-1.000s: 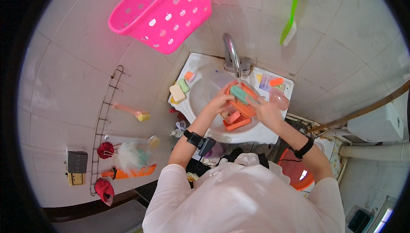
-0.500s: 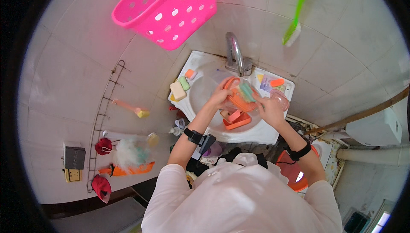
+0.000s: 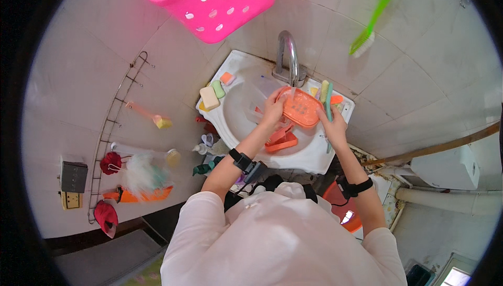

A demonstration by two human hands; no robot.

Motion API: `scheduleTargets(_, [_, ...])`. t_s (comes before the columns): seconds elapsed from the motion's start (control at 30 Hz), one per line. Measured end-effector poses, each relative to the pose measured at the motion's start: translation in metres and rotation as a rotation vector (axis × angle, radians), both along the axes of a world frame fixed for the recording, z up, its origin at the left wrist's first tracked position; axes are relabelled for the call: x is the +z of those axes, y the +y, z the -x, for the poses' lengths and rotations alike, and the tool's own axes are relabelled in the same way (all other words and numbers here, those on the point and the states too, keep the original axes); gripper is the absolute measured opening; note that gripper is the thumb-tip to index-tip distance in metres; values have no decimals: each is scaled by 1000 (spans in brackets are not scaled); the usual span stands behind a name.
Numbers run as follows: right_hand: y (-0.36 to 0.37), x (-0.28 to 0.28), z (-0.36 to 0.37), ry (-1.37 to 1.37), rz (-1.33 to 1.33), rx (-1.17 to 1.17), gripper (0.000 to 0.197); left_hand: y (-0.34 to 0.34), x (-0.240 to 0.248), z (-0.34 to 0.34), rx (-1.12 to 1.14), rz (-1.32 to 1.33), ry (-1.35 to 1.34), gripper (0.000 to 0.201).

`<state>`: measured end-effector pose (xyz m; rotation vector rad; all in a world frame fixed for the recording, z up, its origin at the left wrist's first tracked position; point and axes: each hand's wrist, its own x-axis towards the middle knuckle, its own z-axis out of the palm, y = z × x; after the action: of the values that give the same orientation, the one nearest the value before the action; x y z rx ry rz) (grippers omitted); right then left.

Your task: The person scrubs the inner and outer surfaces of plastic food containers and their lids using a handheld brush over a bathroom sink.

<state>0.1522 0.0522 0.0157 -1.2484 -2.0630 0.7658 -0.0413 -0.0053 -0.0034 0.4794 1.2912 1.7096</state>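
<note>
Orange tray (image 3: 302, 108), shallow, rounded corners, held over the sink (image 3: 315, 163) just below the faucet (image 3: 285, 50) spout, tilted, inner face showing. Left hand (image 3: 273, 108) has its left end, fingers pinching the rim. Right hand (image 3: 334, 127) at the tray's right end, fingers closed round a teal-handled brush (image 3: 329, 102), handle roughly upright in view, pale bristles at the top; whether these fingers also grip the tray, can't tell. Below the tray, in the basin, an orange box (image 3: 283, 143) with pinkish-red pieces by it, partly hidden. Sink's left corner: cream soap bar (image 3: 209, 98) beside green soap bar (image 3: 218, 89), small orange block (image 3: 227, 78) a bit farther back. Right corner: orange piece (image 3: 336, 99), partly behind the brush. Black wrist straps on both arms, left one (image 3: 249, 164) carrying a small device. Below the sink, right side, a red-orange tub (image 3: 343, 207). Walls: pink basket (image 3: 225, 3) upper left, green scrub brush (image 3: 374, 18) hanging upper right, wire rack (image 3: 112, 113) at left with a white mesh puff (image 3: 141, 173) near its lower part.
</note>
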Motion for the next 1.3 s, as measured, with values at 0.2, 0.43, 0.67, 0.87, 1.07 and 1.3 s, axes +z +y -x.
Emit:
scheduleTargets(0.2, [6, 23, -1, 314, 602, 39, 42, -14, 7, -20, -32, -15, -187, 41])
scheduleTargets(0.43, [31, 52, -1, 283, 462, 119, 31, -10, -12, 0, -181, 145, 665, 35])
scheduleTargets(0.67, [44, 68, 7, 174, 403, 159, 32, 0, 2, 7, -230, 236, 899, 36])
scheduleTargets(0.87, [51, 48, 2, 232, 748, 285, 22, 0, 30, 38, -513, 439, 590, 49])
scheduleTargets(1.07, [36, 54, 27, 84, 911, 404, 18, -11, 34, 58, -690, 295, -46, 59])
scheduleTargets(1.3, [38, 26, 45, 267, 857, 220, 40, -18, 33, 45, -461, 269, -110, 43])
